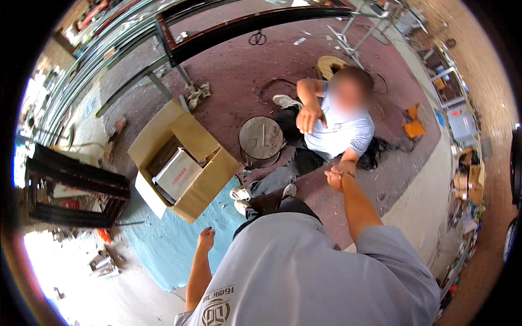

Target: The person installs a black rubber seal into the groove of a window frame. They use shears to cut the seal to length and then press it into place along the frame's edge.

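Co-worker's hand is clasped in your right hand, out over the maroon floor beside the seated person. Should that hold be loose or sweaty, a sudden pull could slip it — and the co-worker could tip backward. Your left hand hangs near the cardboard box, fingers bent, nothing visible in it; how tightly they curl, you cannot tell from here. Shoes crowd close together between you, so a shifted foot could catch, or knock the round-topped stool.
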`<state>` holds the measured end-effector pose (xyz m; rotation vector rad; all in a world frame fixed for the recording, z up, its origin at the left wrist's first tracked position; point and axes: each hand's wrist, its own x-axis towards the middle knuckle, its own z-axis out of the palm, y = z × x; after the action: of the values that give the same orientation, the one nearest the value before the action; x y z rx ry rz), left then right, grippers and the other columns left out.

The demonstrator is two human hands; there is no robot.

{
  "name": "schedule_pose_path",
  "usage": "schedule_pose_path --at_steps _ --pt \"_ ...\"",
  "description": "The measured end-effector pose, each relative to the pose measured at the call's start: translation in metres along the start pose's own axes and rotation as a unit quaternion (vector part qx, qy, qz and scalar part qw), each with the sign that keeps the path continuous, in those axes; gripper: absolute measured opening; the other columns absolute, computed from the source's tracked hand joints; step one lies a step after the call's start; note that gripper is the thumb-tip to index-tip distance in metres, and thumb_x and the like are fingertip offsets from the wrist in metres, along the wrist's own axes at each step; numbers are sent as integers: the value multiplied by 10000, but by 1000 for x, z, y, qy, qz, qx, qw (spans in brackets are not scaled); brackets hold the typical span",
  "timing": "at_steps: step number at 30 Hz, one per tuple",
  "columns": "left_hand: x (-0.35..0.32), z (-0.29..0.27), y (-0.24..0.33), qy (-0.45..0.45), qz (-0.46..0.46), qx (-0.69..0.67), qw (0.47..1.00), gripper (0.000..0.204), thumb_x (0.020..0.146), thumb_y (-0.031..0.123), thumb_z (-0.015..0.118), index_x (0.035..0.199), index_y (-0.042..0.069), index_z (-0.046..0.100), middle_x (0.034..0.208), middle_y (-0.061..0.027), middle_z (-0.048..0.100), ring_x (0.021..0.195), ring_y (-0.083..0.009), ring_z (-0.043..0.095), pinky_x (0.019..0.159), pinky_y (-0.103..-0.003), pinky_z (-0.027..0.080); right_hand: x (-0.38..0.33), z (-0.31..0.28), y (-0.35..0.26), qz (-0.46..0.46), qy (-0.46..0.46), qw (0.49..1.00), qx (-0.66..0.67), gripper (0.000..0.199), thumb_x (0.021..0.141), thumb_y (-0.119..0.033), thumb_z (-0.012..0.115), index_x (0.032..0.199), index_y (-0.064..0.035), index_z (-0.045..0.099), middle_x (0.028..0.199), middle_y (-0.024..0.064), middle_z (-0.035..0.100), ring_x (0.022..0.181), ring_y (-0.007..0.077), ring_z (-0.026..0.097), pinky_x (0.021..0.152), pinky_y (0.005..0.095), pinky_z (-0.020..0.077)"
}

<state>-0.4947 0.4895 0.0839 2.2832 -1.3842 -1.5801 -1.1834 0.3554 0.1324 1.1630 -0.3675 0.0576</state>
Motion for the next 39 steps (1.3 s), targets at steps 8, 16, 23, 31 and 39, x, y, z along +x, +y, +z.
schedule_pose_path --at_steps 8,16,23,31,39 --pt "-49 33 -19 34 -33 -50 998 485 885 317 581 1250 -3 596 1065 -197 689 1013 -261 652 888 -348 489 11 28 11 -79 -185 980 0 297 956 -352 549 925 -69 633 787 77 652 782 196 639 874 370 479" --pt "-109 80 -45 43 -122 -99 987 495 869 336 608 1248 18 601 1064 -190 692 1013 -263 657 893 -358 495 38 160 30 -37 102 985 -135 247 925 -295 559 847 -68 618 703 61 631 713 172 626 822 338 490" --pt "-154 84 -61 37 -163 -22 986 523 857 384 614 1259 49 599 1143 -187 668 1087 -302 632 939 -382 484 -13 108 -21 -55 77 994 -56 227 905 -256 558 783 -68 597 642 44 614 663 157 611 788 315 491" --pt "-159 59 71 90 -58 -69 992 466 904 323 583 1272 37 582 1150 -204 660 1069 -301 642 896 -379 501 -145 -37 -33 -163 8 987 7 217 863 -222 592 697 -82 581 621 42 608 616 146 602 736 297 505" --pt "-165 82 72 69 -45 -36 996 484 904 333 583 1285 34 569 1188 -204 642 1098 -303 634 927 -383 495 -41 38 -31 47 253 939 -228 245 726 -233 736 645 -104 544 692 67 616 567 174 572 586 331 515"
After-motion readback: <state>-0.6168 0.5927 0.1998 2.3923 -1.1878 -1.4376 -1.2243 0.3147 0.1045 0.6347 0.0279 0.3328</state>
